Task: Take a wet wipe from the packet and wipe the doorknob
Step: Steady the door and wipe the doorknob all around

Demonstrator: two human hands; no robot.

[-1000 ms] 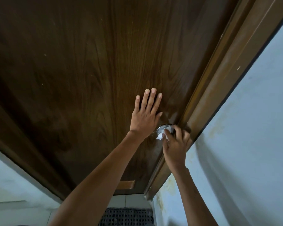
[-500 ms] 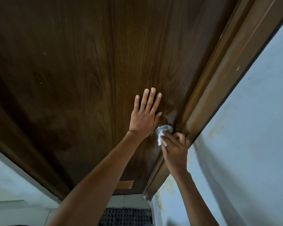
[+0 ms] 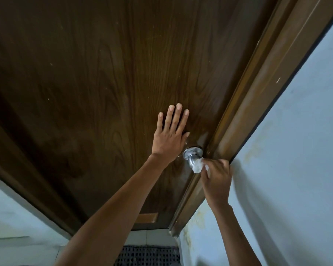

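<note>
1. Two hands are at the door [image 3: 104,93]: the left hand [image 3: 168,139] lies flat on the dark wood panel just above and left of the doorknob [image 3: 192,154], fingers straight and close together, thumb tucked toward the knob's round metal plate.
2. Compared with half a second ago, the right hand [image 3: 216,179] has slid to the right and downward, off the front of the knob; it now sits over the door frame [image 3: 258,104] edge and the pale wall [image 3: 296,150] beside it.
3. That shift has uncovered the chrome plate and the neck of the knob, which the fingers and wipe mostly hid before.
4. The wet wipe [image 3: 198,166] is bunched into a small white wad, pinched at the right hand's fingertips and pressed against the outer, lower-right end of the knob. Earlier it hung as a small flap on the knob's left side.
5. The left hand has stayed where it was, palm against the wood.
6. The right hand's fingers look slightly blurred, so exactly which ones grip the wipe cannot be told.
7. No packet shows in the view; the only holder-like thing is a dark woven mat [image 3: 148,255] on the floor at the bottom edge, with nothing visible on it.
</note>
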